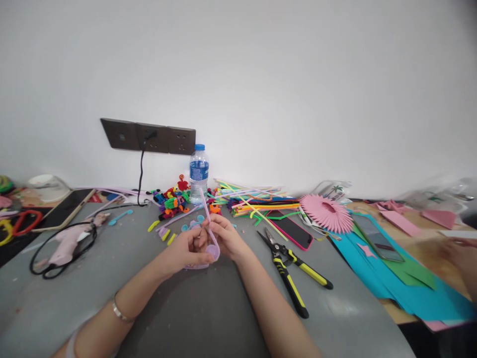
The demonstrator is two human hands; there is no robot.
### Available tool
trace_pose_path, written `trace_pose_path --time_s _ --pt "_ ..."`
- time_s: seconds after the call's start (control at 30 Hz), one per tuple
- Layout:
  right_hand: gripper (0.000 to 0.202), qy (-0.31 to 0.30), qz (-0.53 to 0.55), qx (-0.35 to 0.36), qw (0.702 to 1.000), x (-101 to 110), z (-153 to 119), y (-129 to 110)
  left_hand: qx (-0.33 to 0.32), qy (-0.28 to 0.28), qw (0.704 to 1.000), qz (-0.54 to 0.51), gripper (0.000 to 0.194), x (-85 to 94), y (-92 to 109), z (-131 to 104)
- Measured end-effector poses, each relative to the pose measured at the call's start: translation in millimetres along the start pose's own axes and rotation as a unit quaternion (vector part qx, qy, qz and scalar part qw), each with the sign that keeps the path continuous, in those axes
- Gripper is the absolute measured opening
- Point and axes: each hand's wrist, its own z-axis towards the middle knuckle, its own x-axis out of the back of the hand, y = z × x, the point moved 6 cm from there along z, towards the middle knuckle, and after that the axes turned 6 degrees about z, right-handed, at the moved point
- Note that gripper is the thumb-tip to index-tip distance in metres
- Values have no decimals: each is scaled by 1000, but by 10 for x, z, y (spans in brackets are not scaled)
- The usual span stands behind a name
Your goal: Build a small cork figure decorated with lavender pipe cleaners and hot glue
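Lilac stem [204, 203], one, in two hands [208, 241].

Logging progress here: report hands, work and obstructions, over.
Left hand and right hand on lilac pipe cleaner, lower end coiled. Pliers lie open, right of hands. Bottle upright beyond.

Pipe cleaner [205, 205], one, lilac, fuzzy; lower end wound into a small, flat, round coil [212, 251], face turned toward the viewer. Free length rises from the coil, bends, then leans up and leftward to a loose tip. Held above the grey tabletop [164, 318]: coil at the fingertips of the left hand [192, 244], stem between left hand and right hand [225, 236]. Finer winding detail blurred
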Motion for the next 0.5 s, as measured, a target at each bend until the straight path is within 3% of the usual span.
trace_pose_path --time_s 0.3,0.5 --pt "24 61 49 121 990 91 39 -192 -6 54 998 -43 43 95 -9 20" --pt "26 132 68 148 978 231 46 -219 12 104 990 -99 48 141 34 6"
